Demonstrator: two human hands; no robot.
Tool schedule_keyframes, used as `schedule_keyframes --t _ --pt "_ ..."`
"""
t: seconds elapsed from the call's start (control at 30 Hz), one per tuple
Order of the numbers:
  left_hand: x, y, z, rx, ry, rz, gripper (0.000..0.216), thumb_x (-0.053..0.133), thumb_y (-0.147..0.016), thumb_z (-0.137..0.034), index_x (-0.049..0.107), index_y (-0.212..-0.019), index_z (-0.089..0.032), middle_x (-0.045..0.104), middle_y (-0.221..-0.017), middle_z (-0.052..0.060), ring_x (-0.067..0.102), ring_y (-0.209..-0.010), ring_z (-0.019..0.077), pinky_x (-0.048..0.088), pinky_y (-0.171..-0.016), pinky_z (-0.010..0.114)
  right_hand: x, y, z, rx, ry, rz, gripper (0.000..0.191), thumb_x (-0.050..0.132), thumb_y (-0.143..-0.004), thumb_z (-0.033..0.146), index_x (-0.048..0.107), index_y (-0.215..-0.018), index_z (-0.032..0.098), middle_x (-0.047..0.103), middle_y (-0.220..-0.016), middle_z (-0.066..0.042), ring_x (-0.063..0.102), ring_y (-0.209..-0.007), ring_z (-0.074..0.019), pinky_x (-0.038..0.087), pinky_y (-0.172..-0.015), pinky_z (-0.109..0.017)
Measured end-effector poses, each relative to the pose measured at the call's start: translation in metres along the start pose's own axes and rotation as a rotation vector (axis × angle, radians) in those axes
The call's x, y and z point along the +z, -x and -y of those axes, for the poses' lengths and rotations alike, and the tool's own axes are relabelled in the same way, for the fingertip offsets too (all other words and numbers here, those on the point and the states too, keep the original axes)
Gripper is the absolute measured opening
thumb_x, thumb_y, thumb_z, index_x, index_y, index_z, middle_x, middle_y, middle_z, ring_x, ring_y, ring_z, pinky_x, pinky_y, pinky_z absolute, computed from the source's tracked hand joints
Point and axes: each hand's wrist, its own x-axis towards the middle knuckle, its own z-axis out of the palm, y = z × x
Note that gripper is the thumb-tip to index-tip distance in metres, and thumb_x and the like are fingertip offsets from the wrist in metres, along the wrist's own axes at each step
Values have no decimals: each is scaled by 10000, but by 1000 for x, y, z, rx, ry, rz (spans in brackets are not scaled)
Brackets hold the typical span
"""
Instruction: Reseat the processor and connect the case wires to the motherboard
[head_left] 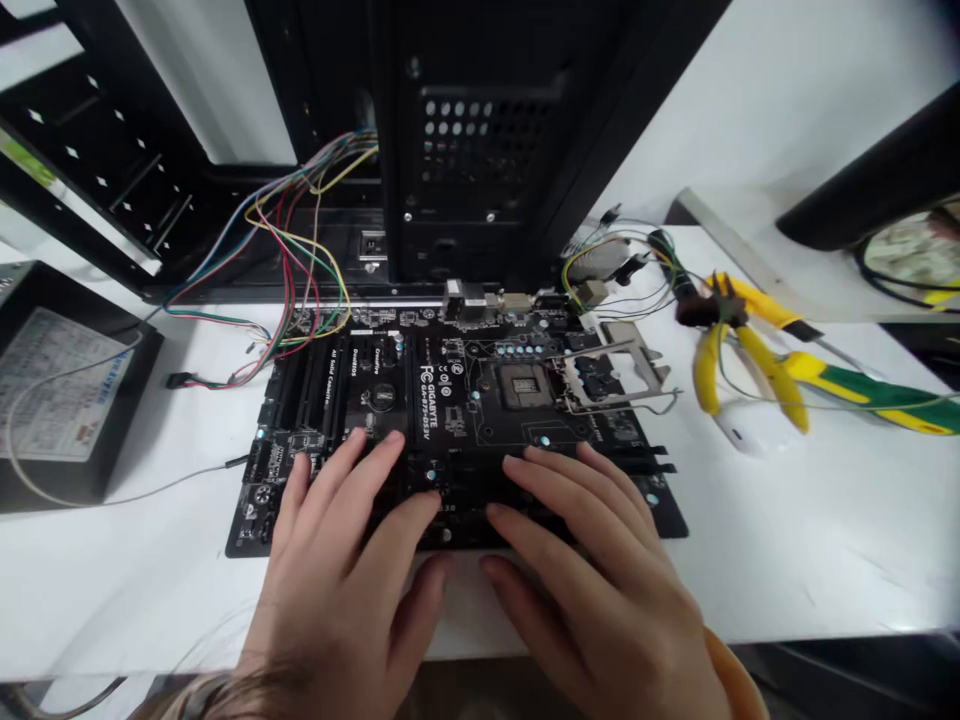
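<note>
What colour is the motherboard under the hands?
The motherboard is black with white lettering, shown best in the head view.

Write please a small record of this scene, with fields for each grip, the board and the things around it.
Left grip: open bare hand, fingers spread over the board's near part
Right grip: open bare hand, fingers over the same near part
Board: black Gigabyte motherboard, flat on the white table
Socket: uncovered, metal frame swung open
Behind: black case, coloured wires
Board's left: black labelled box
Board's right: yellow-handled pliers
</note>
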Motion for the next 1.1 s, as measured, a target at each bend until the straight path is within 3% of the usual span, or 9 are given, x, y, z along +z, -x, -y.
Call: schedule_keyframes --t 0.2,0.33,0.47,0.67,0.9,1.0,1.1 --pt "1 -4 -3 9 70 54 146 525 -893 -193 608 -1006 -236 572 -1336 91 474 -1292 344 364 -1025 694 0 0 0 -15 -51 -14 135 569 -873 150 642 -985 167 647 -1154 -103 576 -1155 -219 371 -1108 -442" --pt "-2 -7 -7 -33 131 -19 138 511 -896 -156 614 -924 -244 658 -1206 58 537 -1232 308 347 -1049 690 -2 -1 -1 -54 -45 -11 133 576 -867 143 633 -986 155 631 -1155 -111 571 -1143 -220 379 -1098 -441" --pt "-1 -12 -13 -104 146 -44 169 469 -918 -177 626 -871 -219 688 -1171 68 576 -1198 350 356 -979 776 -3 -2 -2 -90 -25 4 138 568 -874 154 624 -1000 147 624 -1158 -122 568 -1131 -229 399 -1072 -451" --pt "-1 -15 -15 -5 114 -5 268 387 -915 -92 626 -809 -151 708 -1116 144 617 -1159 389 473 -873 746 0 -4 0 -91 20 45 115 548 -884 163 632 -959 139 635 -1152 -150 585 -1088 -251 465 -991 -478" --pt "1 -16 -18 6 98 -61 268 358 -926 -95 599 -828 -156 720 -1087 137 629 -1132 405 492 -833 741 2 -6 3 -82 25 64 103 549 -879 165 649 -877 140 680 -1095 -135 603 -1020 -261 540 -875 -464" --pt "3 -14 -18 -2 123 -68 236 371 -935 -125 585 -845 -169 716 -1095 122 614 -1156 406 478 -855 747 2 -7 3 -80 20 76 117 538 -883 171 651 -888 145 689 -1072 -124 608 -1025 -261 545 -871 -462" --pt "4 -9 -18 -33 183 -72 206 385 -940 -148 577 -877 -190 700 -1134 92 575 -1224 351 413 -979 724 2 -8 3 -83 20 71 129 528 -889 176 653 -888 143 696 -1063 -123 614 -1028 -263 548 -864 -458"
